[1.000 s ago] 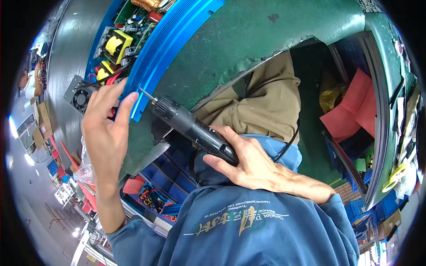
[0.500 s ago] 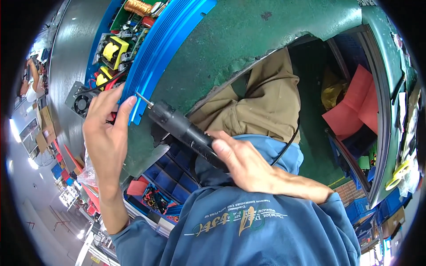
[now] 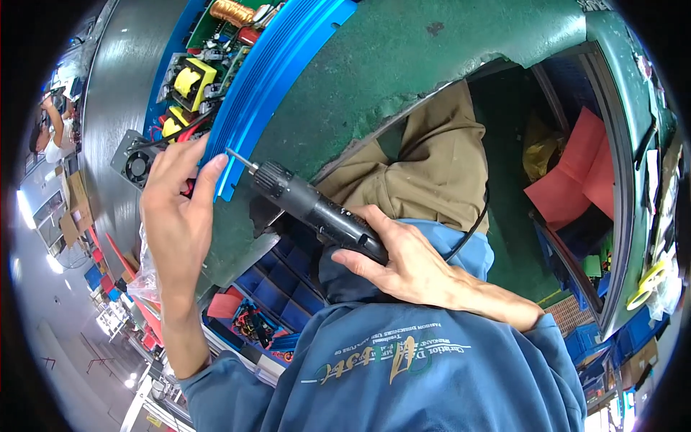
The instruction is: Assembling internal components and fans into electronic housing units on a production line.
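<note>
Clock face laid over the head view, 12 at top.

Work in hand: a long, ribbed, bright-blue metal housing [image 3: 263, 83], at 11 o'clock, lying on a worn green-topped bench [image 3: 345, 86].

Left hand [image 3: 178, 198], 9 o'clock: thumb and fingers pinching the housing's near end, thumb on the ribbed outer face, fingers over the far side. How hard they press, cannot tell.

Right hand [image 3: 409, 263], 4 o'clock: wrapped around the rear of a black cylindrical power screwdriver [image 3: 309, 205], which points toward 10 o'clock. Its slim steel bit [image 3: 241, 158] reaches the blue wall just beside the left thumb tip. Whether it sits in a screw head: too small to tell.

Progress, as judged: the inside looks largely populated. Yellow-wrapped transformer [image 3: 193, 81] and copper-wire coil [image 3: 232, 11] both in place, among other parts. Fastening at the near end seems under way; how many screws are in, cannot tell.

Left, by the look of it: the square grey-framed cooling fan [image 3: 135, 165], between 9 and 10 o'clock, lies outside the housing, beyond the left fingers, not seated in it. Housing is open-topped, no cover on. Its far end runs out of view toward 12; state there unknown.
</note>
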Demonstrator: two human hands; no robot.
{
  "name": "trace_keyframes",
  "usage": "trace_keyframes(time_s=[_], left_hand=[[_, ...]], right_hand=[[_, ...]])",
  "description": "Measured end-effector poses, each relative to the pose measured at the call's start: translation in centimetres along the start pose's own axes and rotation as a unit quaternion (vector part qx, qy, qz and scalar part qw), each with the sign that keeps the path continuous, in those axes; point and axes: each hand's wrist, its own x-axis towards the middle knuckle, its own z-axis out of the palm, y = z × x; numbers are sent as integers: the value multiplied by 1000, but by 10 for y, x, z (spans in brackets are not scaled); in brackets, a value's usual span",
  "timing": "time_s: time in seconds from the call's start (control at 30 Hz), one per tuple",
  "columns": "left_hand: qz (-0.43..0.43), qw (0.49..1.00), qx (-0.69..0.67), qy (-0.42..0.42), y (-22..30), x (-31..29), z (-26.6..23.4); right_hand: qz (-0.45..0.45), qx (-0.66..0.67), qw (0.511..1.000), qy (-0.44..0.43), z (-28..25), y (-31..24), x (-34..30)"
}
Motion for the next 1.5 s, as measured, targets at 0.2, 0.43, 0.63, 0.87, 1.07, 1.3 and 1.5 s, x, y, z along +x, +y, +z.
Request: trace_keyframes(time_s=[0.2,0.43,0.63,0.87,1.07,1.3,1.5], left_hand=[[7,1000,5,8,-1,-1,0],[-3,1000,4,3,-1,0,0],[-10,1000,-4,1,1,0,1],[-23,1000,-3,4,2,-1,0],[-19,1000,-7,9,2,-1,1],[3,1000,8,11,0,-1,1],[3,1000,3,12,-2,-1,1]], right_hand=[[-20,-10,999,24,6,1,2],[-11,-4,1000,7,3,-4,0],[10,88,995,-52,-2,-2,0],[6,92,995,-38,1,-1,-4],[-8,83,996,-28,4,3,-4],[-1,87,996,-22,6,4,-3],[-3,76,997,-15,6,6,-5]])
